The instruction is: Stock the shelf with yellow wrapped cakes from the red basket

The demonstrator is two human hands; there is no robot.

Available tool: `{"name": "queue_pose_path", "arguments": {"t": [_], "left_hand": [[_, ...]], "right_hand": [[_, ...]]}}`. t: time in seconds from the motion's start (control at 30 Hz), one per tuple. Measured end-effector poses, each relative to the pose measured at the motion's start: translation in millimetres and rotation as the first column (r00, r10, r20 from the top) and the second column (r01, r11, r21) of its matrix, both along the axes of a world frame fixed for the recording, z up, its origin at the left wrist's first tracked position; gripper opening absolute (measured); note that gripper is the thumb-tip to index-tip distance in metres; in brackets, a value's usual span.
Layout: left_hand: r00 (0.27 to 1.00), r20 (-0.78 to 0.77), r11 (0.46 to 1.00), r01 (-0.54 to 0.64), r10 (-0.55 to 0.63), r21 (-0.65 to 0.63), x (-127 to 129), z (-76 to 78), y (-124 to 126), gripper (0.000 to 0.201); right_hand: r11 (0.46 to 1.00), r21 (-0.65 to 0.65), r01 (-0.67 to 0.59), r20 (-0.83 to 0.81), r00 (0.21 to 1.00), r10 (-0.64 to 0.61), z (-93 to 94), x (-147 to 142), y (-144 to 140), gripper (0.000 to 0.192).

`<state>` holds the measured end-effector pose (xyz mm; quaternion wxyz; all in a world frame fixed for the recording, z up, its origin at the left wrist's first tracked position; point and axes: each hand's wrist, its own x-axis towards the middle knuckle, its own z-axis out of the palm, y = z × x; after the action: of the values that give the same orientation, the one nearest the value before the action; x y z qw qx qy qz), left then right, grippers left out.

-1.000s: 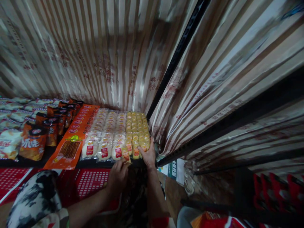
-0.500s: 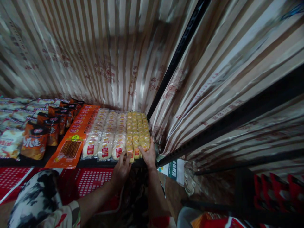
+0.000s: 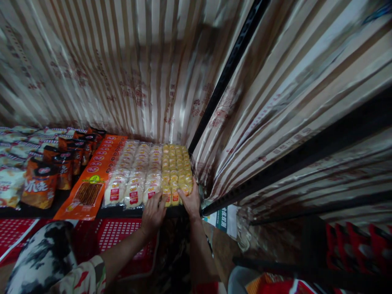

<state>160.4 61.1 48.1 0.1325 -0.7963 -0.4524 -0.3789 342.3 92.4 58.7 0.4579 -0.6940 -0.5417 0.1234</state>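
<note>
Rows of clear packs with round white pastries [image 3: 133, 192] lie on a dark shelf [image 3: 119, 213], with packs of small yellow pastries [image 3: 174, 173] at their right end. The fingers of my left hand [image 3: 154, 213] stretch out against the front of the rightmost white row and the nearest yellow one. My right hand [image 3: 191, 201] curves round the front right corner of the yellow packs. Its thumb presses on their front, while its other fingers go along the right side, mostly hidden. To the left of the white rows lies a long orange pack [image 3: 88, 192] of brown sticks.
Orange-brown snack bags [image 3: 39, 183] and white snack bags [image 3: 10, 183] stand further left. Below the shelf are red plastic baskets [image 3: 122, 237]. A black upright post [image 3: 222, 85] rises at the right end, before striped curtains [image 3: 147, 61]. Red packages [image 3: 355, 249] sit lower right.
My left hand's bunched fingers have straightened and moved slightly left and down over the pack fronts. My right hand has stayed at the corner of the yellow packs. The view has shifted slightly.
</note>
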Motion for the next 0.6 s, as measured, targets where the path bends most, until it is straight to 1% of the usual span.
{"name": "queue_pose_path", "arguments": {"t": [0.13, 0.33, 0.43, 0.5, 0.6], "left_hand": [[0.999, -0.039, 0.997, 0.03, -0.027, 0.067, -4.6, 3.4, 0.7, 0.033], [0.994, -0.067, 0.991, 0.097, -0.091, 0.095, -6.6, 4.6, 4.4, 0.033], [0.985, -0.092, 0.982, 0.156, -0.146, 0.108, -1.2, 4.9, 3.0, 0.033], [0.977, -0.111, 0.977, 0.193, -0.182, 0.094, 4.9, 6.7, 1.8, 0.034], [0.973, -0.125, 0.978, 0.204, -0.196, 0.052, 15.2, 12.5, 2.0, 0.039]], "right_hand": [[1.0, -0.008, 0.001, 0.005, 1.0, -0.001, 1.9, -0.5, -0.6, 0.085], [1.0, 0.025, -0.011, 0.023, 1.0, 0.01, 2.9, -0.9, 0.0, 0.082], [0.999, 0.031, -0.021, 0.018, 1.0, 0.02, 2.9, -0.6, 0.3, 0.082], [0.999, 0.034, -0.022, 0.021, 1.0, 0.021, 3.6, -0.8, 0.0, 0.081], [0.999, 0.028, -0.017, 0.032, 0.999, 0.016, 5.1, -1.5, -0.7, 0.078]]}}
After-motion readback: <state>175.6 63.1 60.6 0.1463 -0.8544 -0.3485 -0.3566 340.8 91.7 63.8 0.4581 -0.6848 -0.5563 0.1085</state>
